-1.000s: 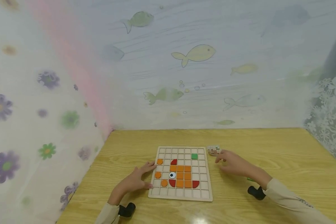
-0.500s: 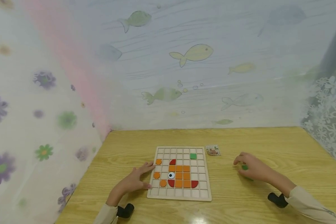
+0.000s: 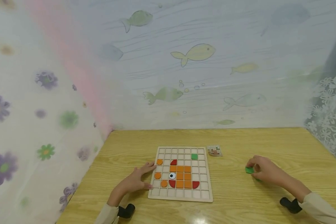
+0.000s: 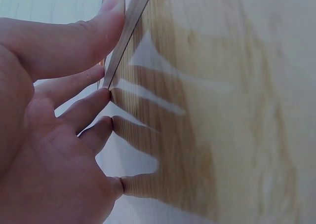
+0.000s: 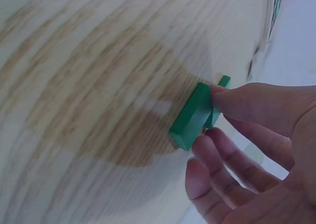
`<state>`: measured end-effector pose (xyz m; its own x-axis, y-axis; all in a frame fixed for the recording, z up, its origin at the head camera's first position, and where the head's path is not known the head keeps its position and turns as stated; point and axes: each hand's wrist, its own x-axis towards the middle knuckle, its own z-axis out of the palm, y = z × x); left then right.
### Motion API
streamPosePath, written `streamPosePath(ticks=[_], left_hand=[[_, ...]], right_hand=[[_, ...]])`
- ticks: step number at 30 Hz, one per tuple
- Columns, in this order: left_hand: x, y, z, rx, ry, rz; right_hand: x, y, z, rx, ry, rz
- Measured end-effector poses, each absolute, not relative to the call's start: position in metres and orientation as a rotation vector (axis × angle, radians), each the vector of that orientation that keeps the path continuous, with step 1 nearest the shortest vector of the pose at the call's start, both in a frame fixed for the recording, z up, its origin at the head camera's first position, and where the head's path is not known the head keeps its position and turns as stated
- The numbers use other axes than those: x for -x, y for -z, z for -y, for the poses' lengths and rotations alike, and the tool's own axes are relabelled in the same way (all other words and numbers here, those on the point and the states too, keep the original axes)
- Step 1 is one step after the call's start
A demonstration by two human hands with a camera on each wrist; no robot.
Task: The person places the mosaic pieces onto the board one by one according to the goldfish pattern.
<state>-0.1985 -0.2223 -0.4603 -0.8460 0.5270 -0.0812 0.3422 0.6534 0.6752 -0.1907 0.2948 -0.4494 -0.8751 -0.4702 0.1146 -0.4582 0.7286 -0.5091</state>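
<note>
My left hand [image 3: 134, 180] is at the left edge of a square wooden grid board [image 3: 162, 194], fingers spread and touching its rim. In the left wrist view, the thumb and fingertips of that hand [image 4: 59, 120] meet the board's side and the table. Right of the board, my right hand [image 3: 266, 171] pinches a green tile [image 3: 249, 170] at table level. The right wrist view has two green tiles close together, the nearer one [image 5: 190, 118] partly in front of the other [image 5: 224, 81]; the thumb and fingers of that hand [image 5: 256, 145] hide part of the farther tile.
Orange squares [image 3: 180, 176], orange discs [image 3: 158, 175], red rounded pieces [image 3: 195, 184], an eye piece [image 3: 172, 175] and a green square [image 3: 194, 156] sit in the grid. A small pattern card [image 3: 214, 150] lies by its upper right corner. A fish-patterned wall [image 3: 201, 93] stands behind.
My right hand has moved right, from near the pattern card to the green tiles, and has taken hold of one. The left hand and the pieces on the board stay put.
</note>
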Motion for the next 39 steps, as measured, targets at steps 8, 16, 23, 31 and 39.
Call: streamPosePath(ticks=[8,16,23,31,39], left_hand=[[0.199,0.458,0.221,-0.717,-1.003,-2.593],[0.198,0.458,0.22,-0.716,-1.008,-2.599],[0.197,0.458,0.219,-0.714,-1.008,-2.592],[0.194,0.454,0.218,-0.725,-1.015,-2.588],[0.195,0.453,0.219,-0.719,-1.026,-2.584]], right_hand=[[0.192,0.452,-0.298,0.787,0.949,-2.897],[0.194,0.451,-0.298,0.77,0.933,-2.907],[0.193,0.452,-0.294,0.794,0.954,-2.895],[0.194,0.446,-0.282,0.862,0.97,-2.91],[0.199,0.443,-0.266,0.909,0.96,-2.926]])
